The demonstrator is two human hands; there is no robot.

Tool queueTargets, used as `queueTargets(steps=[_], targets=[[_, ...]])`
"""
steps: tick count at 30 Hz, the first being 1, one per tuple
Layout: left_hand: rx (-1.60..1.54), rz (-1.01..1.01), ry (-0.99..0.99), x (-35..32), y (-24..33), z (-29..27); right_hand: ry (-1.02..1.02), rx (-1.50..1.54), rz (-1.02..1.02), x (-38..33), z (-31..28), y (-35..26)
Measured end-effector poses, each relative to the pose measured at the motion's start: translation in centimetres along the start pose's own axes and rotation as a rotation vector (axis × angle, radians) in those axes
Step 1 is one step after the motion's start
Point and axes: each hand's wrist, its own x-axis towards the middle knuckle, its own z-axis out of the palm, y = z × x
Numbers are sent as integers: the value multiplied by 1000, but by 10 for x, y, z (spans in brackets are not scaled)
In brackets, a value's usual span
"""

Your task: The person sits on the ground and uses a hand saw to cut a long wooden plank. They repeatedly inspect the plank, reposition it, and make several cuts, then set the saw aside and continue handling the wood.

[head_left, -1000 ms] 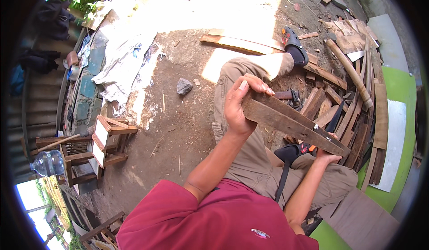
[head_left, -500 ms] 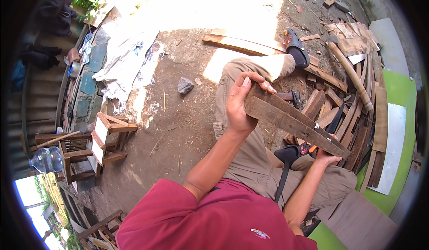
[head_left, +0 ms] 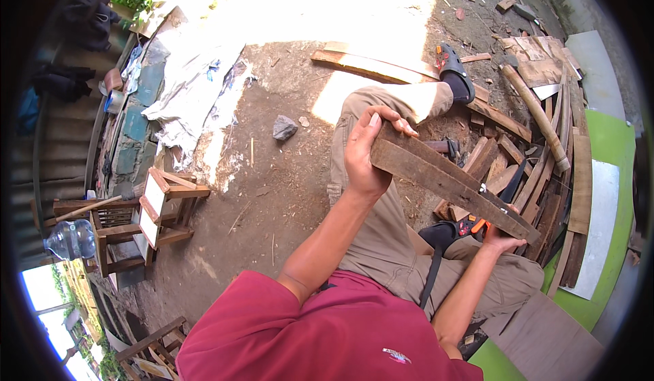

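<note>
Two weathered wooden boards (head_left: 446, 185) slant across my lap, side by side with a narrow gap between them. My left hand (head_left: 368, 150) is closed around their upper left end, thumb and fingers over the edges. At the lower right end my right hand (head_left: 503, 239) grips the boards from beneath, its fingers partly hidden. A dark tool head, like a hammer's (head_left: 444, 147), shows just behind the boards on the ground. Small white spots show along the boards near the right hand.
Scrap wood (head_left: 485, 159) is heaped to the right, beside a round pole (head_left: 535, 115) and a green panel (head_left: 603, 135). Long planks (head_left: 371, 67) lie ahead near my foot. A grey stone (head_left: 285, 128) and a small wooden stool-like frame (head_left: 160, 210) are at left, near a clear bottle (head_left: 71, 240).
The boards' right end has shifted very slightly right and down. Both hands keep the same hold.
</note>
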Motion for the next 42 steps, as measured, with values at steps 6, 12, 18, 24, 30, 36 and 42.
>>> queueTargets(steps=[6,12,18,24,30,36,42], targets=[[-20,-22,-6,1,-2,2,-1,74,15,0,-2,1],[-41,-16,45,-4,-8,-1,130,-77,-34,0,-7,0],[21,-22,12,-6,-9,0,181,-109,-29,-3,2,-3],[6,-44,-67,1,-7,-2,150,-76,-7,-3,3,-3],[57,-53,-144,0,0,-8,146,-111,-3,-3,9,-3],[114,-79,-126,-1,8,-12,203,-103,-5,-3,5,-1],[78,-73,109,10,-9,-46,367,-247,-43,-11,32,13]])
